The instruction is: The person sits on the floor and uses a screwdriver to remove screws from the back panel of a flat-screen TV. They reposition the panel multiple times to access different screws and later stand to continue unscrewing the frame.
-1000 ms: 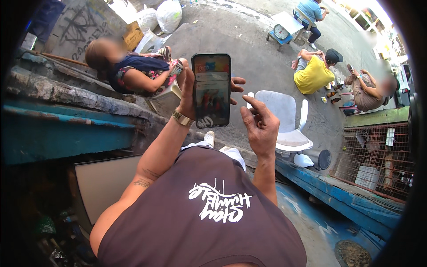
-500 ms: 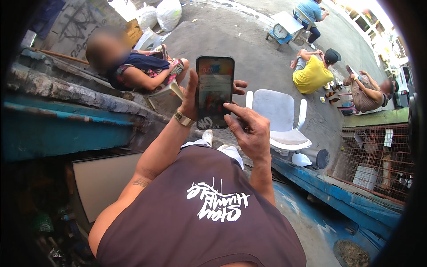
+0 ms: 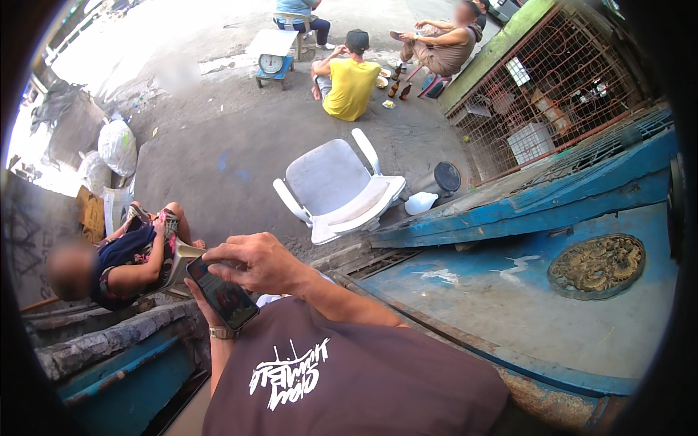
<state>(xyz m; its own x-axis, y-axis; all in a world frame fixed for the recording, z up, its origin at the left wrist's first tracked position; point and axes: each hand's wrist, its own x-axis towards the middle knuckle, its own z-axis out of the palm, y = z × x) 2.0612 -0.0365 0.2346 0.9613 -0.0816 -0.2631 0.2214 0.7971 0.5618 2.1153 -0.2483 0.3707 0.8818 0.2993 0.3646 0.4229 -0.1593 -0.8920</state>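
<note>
My left hand point(image 3: 206, 305), with a gold-coloured watch point(image 3: 223, 333) at its wrist, grips a dark smartphone point(image 3: 227, 298) from beneath and along one side. The phone lies tilted in front of my brown shirt, its screen lit. Over its upper end reaches my right hand point(image 3: 260, 260), fingers stretched out and partly bent. Those fingers cover the top of the screen; whether they touch the glass I cannot tell. Nothing is held in the right hand.
Ahead stands a white armchair point(image 3: 331, 182), beside a white jug point(image 3: 420, 203) and a dark bucket point(image 3: 446, 176). A person point(image 3: 138, 254) sits close on the left. Farther off are a person in yellow point(image 3: 349, 87), bottles point(image 3: 393, 89) and a scale point(image 3: 271, 64). A blue ledge point(image 3: 502, 219) runs along the right.
The view has swung to the right, so the phone and both hands now appear lower and farther left. My right hand has shifted from the screen's lower part to over its upper end.
</note>
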